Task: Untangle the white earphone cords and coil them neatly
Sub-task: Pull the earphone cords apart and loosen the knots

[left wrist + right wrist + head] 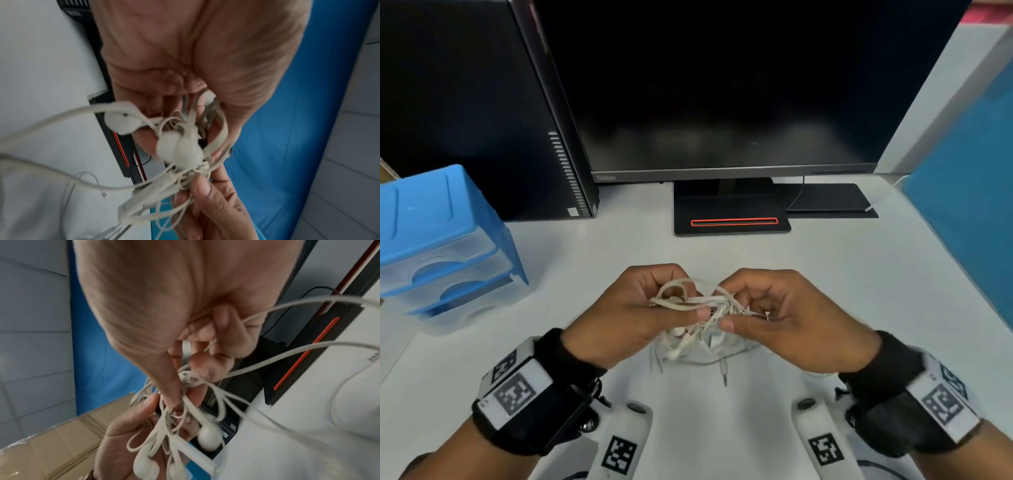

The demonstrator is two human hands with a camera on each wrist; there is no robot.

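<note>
A tangled bunch of white earphone cords (700,310) hangs between both hands above the white desk (825,274). My left hand (633,308) grips loops of the cords, thumb on top. My right hand (784,318) pinches the knot from the other side. Earbuds (676,353) and a jack plug (724,376) dangle below, down to the desk. In the left wrist view the earbuds (180,152) and an inline remote (152,188) hang under my left hand (207,123). In the right wrist view my right hand (197,353) holds the cords (189,379) with earbuds (208,438) below.
A dark monitor (722,85) on its stand (732,219) is straight ahead. A black computer tower (482,102) stands at back left. A blue drawer unit (441,246) sits on the left. A blue partition (969,222) bounds the right side. A cardboard box (51,443) shows in the right wrist view.
</note>
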